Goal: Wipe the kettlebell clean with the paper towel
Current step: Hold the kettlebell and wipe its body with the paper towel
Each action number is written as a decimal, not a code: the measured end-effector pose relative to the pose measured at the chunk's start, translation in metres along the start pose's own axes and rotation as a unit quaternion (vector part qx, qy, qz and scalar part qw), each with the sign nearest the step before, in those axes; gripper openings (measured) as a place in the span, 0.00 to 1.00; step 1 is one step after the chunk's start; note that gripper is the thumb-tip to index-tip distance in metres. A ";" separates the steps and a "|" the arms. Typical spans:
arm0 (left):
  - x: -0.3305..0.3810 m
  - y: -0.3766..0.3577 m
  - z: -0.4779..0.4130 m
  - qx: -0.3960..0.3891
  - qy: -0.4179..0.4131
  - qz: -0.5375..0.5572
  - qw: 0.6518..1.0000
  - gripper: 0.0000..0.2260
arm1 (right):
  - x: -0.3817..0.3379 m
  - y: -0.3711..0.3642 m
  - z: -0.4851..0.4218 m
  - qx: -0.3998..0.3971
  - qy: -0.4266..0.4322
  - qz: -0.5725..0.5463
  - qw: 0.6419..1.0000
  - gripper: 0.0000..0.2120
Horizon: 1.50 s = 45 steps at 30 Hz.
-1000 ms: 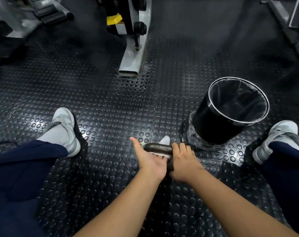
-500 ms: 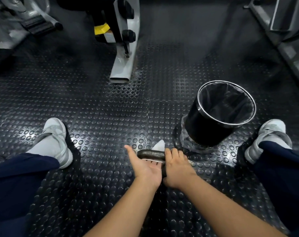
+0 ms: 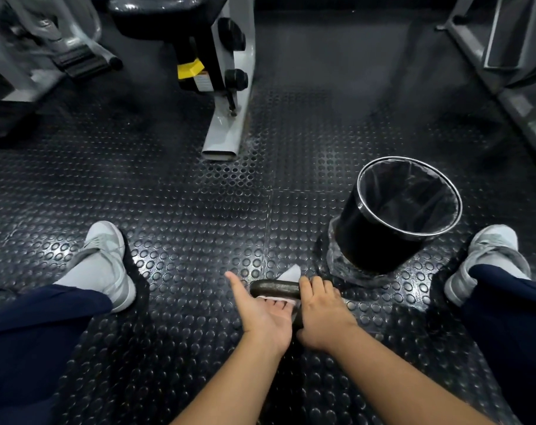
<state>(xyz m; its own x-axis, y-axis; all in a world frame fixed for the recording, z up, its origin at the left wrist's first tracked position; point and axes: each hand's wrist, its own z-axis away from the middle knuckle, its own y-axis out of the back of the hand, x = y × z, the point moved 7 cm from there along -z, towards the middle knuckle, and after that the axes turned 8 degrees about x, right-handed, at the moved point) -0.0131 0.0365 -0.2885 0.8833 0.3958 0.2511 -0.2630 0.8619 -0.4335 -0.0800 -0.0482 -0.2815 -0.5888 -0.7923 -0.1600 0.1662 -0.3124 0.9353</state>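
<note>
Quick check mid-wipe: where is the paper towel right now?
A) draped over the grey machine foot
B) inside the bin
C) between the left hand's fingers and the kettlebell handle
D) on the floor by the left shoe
C: the paper towel sits between the left hand and the handle of the kettlebell, with one corner poking out past the handle, while the right hand grips the handle beside it.
</note>
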 end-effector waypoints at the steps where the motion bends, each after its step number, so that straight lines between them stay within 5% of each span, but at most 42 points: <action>1: 0.002 0.002 0.002 0.007 -0.006 0.000 1.000 0.59 | 0.000 0.000 0.000 -0.002 0.001 0.000 1.000 0.50; 7: 0.001 -0.005 0.004 -0.003 -0.019 -0.044 0.999 0.51 | 0.000 0.002 0.001 0.000 0.003 -0.007 1.000 0.48; 19: -0.004 0.004 0.005 0.038 -0.017 -0.009 0.999 0.58 | 0.002 0.001 0.001 0.005 0.005 0.003 1.000 0.47; 31: 0.006 0.005 0.010 0.016 -0.007 -0.041 0.999 0.56 | 0.001 -0.002 0.000 0.003 -0.001 -0.005 1.000 0.50; 35: 0.011 0.005 0.004 0.005 -0.010 -0.137 0.990 0.59 | 0.001 0.002 0.001 0.003 -0.004 -0.010 1.000 0.49; 39: 0.029 0.015 0.001 0.027 -0.050 -0.245 0.968 0.44 | 0.000 0.000 0.002 -0.004 -0.004 -0.009 1.000 0.51; 45: 0.043 0.036 0.008 -0.004 -0.068 -0.400 0.914 0.34 | 0.000 -0.004 0.003 -0.004 -0.004 -0.001 1.000 0.52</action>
<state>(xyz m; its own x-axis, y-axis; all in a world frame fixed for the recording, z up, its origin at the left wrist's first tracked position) 0.0117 0.0871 -0.2863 0.7351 -0.3229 0.5961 0.4491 0.8907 -0.0713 -0.0825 -0.0457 -0.2840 -0.5961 -0.7869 -0.1596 0.1703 -0.3182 0.9326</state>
